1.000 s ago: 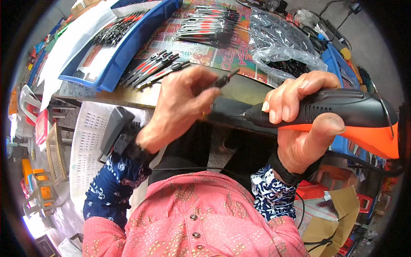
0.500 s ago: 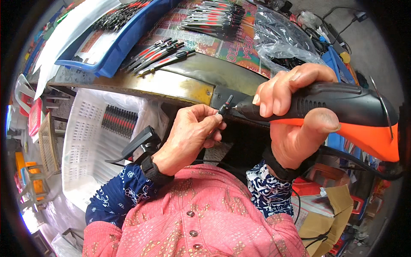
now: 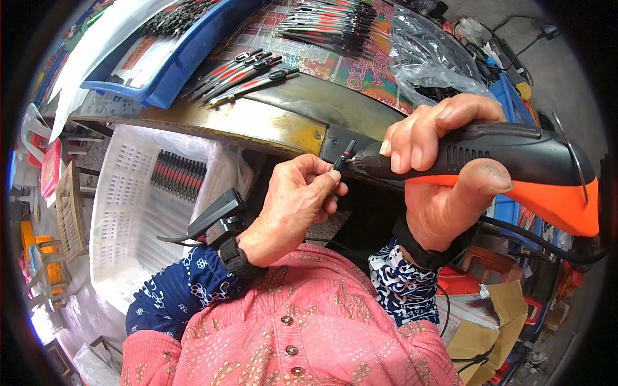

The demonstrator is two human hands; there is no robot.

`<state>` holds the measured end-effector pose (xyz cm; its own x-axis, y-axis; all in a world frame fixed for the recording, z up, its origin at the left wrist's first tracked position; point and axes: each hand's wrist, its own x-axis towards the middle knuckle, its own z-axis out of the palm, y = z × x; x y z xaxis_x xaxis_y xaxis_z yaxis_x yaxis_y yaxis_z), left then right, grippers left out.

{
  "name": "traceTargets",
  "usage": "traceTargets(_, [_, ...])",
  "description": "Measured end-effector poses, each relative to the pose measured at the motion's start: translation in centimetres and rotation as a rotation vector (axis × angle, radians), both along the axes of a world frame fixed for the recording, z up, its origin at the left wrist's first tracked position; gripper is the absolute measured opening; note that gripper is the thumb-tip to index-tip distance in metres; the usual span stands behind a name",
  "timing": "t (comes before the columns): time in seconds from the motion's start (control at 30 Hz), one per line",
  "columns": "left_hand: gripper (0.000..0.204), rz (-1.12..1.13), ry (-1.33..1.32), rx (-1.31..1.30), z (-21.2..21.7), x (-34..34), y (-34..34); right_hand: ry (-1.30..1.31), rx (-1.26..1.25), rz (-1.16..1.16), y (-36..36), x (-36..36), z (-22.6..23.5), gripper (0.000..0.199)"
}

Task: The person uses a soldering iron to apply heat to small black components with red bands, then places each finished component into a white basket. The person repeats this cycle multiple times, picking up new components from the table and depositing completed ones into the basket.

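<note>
My left hand (image 3: 293, 199) pinches a small black piece with a short thin end (image 3: 347, 154) between thumb and fingers, just off the table's front edge. My right hand (image 3: 430, 209) is wrapped round a black and orange electric screwdriver (image 3: 492, 153), held level with its nose pointing left. Its tip meets or nearly meets the black piece; I cannot tell whether they touch. Beyond my left hand, a few slim silver, red and black pen-like tools (image 3: 248, 78) lie on the metal-edged table (image 3: 257, 125). Farther back, many more are stacked in a row (image 3: 328, 29).
A blue tray (image 3: 154, 96) with dark parts stands at the far left of the table. Below it is a white slatted crate (image 3: 119, 212) holding a row of pen-like tools (image 3: 179, 175). At the back right lies a clear plastic bag (image 3: 438, 55); a cardboard box (image 3: 508, 315) sits lower right.
My left hand and the black piece have shifted slightly right, closer to the screwdriver's nose. The right hand stays nearly in place, its grip unchanged.
</note>
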<state>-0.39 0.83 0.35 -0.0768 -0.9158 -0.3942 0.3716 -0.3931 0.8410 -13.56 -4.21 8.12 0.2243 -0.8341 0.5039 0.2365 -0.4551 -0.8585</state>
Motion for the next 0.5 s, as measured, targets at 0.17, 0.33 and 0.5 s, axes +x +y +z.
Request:
traceTargets(0.17, [0.011, -0.006, -0.011, -0.01, 0.0, -0.1, 0.1, 0.013, -0.002, 0.017, -0.2, -0.2, -0.1, 0.07])
traceTargets(0.33, [0.011, 0.0, -0.003, 0.013, 0.3, -0.3, 0.1, 0.04, 0.004, 0.033, -0.4, 0.0, 0.1, 0.07])
traceTargets(0.5, [0.01, 0.024, 0.065, 0.064, 0.8, -0.6, 0.2, 0.09, -0.026, -0.095, -0.6, 1.0, 0.5, 0.07])
